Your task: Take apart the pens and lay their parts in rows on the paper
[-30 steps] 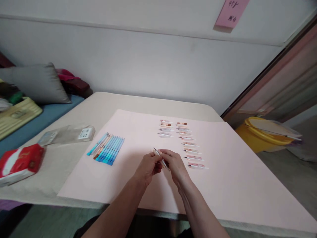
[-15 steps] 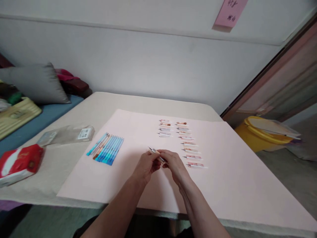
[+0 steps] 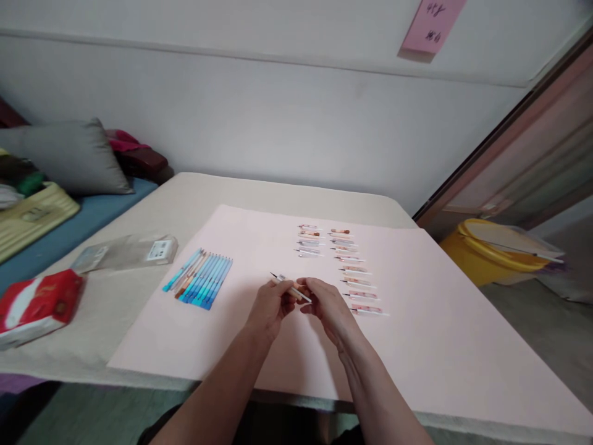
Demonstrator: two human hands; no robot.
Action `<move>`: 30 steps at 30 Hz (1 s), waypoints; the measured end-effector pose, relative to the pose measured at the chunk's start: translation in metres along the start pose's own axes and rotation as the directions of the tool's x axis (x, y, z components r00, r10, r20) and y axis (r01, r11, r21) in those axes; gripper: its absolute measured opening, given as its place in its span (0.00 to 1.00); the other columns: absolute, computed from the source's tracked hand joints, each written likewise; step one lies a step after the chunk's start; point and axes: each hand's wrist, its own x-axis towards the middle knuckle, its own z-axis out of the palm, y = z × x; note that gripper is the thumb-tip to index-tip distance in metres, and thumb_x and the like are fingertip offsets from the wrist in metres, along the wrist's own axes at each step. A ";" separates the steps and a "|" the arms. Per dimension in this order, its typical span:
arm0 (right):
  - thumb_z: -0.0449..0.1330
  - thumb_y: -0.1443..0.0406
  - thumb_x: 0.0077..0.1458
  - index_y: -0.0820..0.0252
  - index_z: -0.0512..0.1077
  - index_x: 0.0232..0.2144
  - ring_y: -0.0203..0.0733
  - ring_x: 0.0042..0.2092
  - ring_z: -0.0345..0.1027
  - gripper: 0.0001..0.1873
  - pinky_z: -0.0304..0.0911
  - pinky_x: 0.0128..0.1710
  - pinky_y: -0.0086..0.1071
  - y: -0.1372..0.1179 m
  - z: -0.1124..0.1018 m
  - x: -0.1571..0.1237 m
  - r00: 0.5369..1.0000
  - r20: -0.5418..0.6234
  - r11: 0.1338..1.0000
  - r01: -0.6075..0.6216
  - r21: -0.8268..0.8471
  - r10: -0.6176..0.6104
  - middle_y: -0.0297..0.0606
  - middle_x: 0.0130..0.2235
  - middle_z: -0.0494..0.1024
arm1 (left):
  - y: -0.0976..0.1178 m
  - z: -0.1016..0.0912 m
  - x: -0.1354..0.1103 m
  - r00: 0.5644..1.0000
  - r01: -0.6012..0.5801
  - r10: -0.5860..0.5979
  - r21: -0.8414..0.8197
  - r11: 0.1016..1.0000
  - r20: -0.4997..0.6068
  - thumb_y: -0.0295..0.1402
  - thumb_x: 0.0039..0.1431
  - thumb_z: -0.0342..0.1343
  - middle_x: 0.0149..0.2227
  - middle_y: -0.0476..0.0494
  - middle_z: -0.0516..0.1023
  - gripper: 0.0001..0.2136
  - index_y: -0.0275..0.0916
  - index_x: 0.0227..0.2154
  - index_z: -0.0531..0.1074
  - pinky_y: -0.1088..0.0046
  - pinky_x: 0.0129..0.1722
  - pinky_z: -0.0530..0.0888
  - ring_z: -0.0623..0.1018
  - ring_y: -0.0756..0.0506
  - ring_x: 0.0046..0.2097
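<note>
In front of me, above the pink sheet point(image 3: 269, 235), a slim pen point(image 3: 300, 293) with a dark pointed tip and a white rear end is held at a slant. My left hand point(image 3: 271, 304) pinches its barrel, the tip sticking out up and to the left. My right hand point(image 3: 327, 303) is curled at the white end, its fingertips against it; part of the grip is hidden. Right of the hands lies a column of pens with patterned barrels point(image 3: 364, 295), and a shorter group of similar pens point(image 3: 309, 243) lies further back.
A tight row of blue pens point(image 3: 204, 281) lies to the left. Beyond it are a clear plastic packet point(image 3: 127, 253) and a red tissue pack point(image 3: 39, 306). A yellow bin point(image 3: 482, 253) stands off the table's right side; a wall point(image 3: 278, 123) rises behind.
The pen has shifted slightly left, and its white rear end now shows between my hands. My right fingers have slid back along it and opened a little.
</note>
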 end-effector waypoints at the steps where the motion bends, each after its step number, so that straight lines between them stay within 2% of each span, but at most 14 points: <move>1: 0.61 0.53 0.46 0.62 0.74 0.32 0.39 0.31 0.69 0.18 0.64 0.28 0.30 0.000 -0.001 0.001 1.000 -0.022 1.000 -0.010 0.013 0.010 0.40 0.32 0.76 | 0.002 -0.001 0.001 1.000 -0.012 0.011 -0.022 1.000 -0.016 0.31 0.46 0.60 0.22 0.48 0.72 0.06 0.32 0.26 0.73 0.83 0.21 0.66 0.69 0.56 0.22; 6: 0.67 0.61 0.39 0.63 0.73 0.34 0.42 0.31 0.72 0.17 0.66 0.31 0.32 0.002 0.001 0.003 0.995 -0.095 0.999 0.001 0.049 0.004 0.39 0.30 0.77 | 0.008 -0.003 0.002 0.993 -0.058 0.046 -0.102 0.993 -0.112 0.30 0.46 0.61 0.22 0.50 0.71 0.06 0.33 0.27 0.72 0.83 0.22 0.67 0.68 0.57 0.22; 10: 0.68 0.64 0.38 0.62 0.73 0.35 0.40 0.31 0.72 0.18 0.66 0.33 0.33 0.007 0.006 0.002 0.993 -0.115 0.994 0.037 0.104 -0.025 0.39 0.32 0.78 | 0.006 -0.002 0.001 0.997 -0.056 0.050 -0.113 0.992 -0.061 0.31 0.47 0.61 0.24 0.49 0.73 0.07 0.33 0.29 0.72 0.82 0.24 0.68 0.70 0.56 0.23; 15: 0.67 0.62 0.38 0.62 0.75 0.33 0.38 0.30 0.71 0.16 0.66 0.34 0.34 0.010 0.008 0.002 0.986 -0.162 0.989 0.059 0.133 -0.037 0.38 0.30 0.79 | 0.002 0.000 0.000 0.998 -0.056 0.053 -0.122 0.991 -0.031 0.31 0.48 0.61 0.25 0.47 0.74 0.07 0.33 0.30 0.72 0.81 0.25 0.69 0.72 0.55 0.25; 20: 0.66 0.62 0.40 0.58 0.73 0.40 0.40 0.34 0.72 0.20 0.65 0.34 0.33 0.010 0.010 0.001 0.990 -0.119 0.987 0.094 0.133 -0.078 0.38 0.36 0.78 | 0.000 0.003 -0.003 0.998 -0.066 0.065 -0.135 0.989 -0.014 0.31 0.47 0.61 0.26 0.47 0.75 0.07 0.33 0.29 0.72 0.81 0.26 0.69 0.72 0.55 0.26; 22: 0.67 0.62 0.39 0.59 0.73 0.38 0.39 0.33 0.71 0.20 0.65 0.35 0.33 0.012 0.011 0.002 0.989 -0.105 0.984 0.122 0.131 -0.109 0.38 0.34 0.78 | -0.002 0.005 -0.003 0.997 -0.075 0.075 -0.144 0.987 -0.009 0.31 0.46 0.62 0.27 0.47 0.75 0.07 0.33 0.29 0.72 0.80 0.27 0.70 0.72 0.55 0.26; 26: 0.68 0.62 0.36 0.61 0.74 0.31 0.38 0.28 0.69 0.16 0.65 0.33 0.35 0.016 0.013 0.006 0.978 -0.157 0.978 0.160 0.130 -0.139 0.35 0.28 0.76 | -0.007 0.007 -0.003 0.996 -0.080 0.074 -0.139 0.987 -0.045 0.32 0.45 0.63 0.26 0.48 0.74 0.09 0.34 0.28 0.71 0.80 0.27 0.70 0.72 0.55 0.26; 30: 0.69 0.61 0.35 0.61 0.75 0.31 0.38 0.29 0.68 0.17 0.65 0.34 0.35 0.017 0.013 0.008 0.976 -0.161 0.980 0.164 0.110 -0.145 0.34 0.26 0.75 | -0.008 0.007 -0.003 0.995 -0.089 0.081 -0.140 0.986 -0.060 0.33 0.44 0.64 0.25 0.50 0.73 0.10 0.35 0.28 0.70 0.81 0.26 0.68 0.71 0.56 0.25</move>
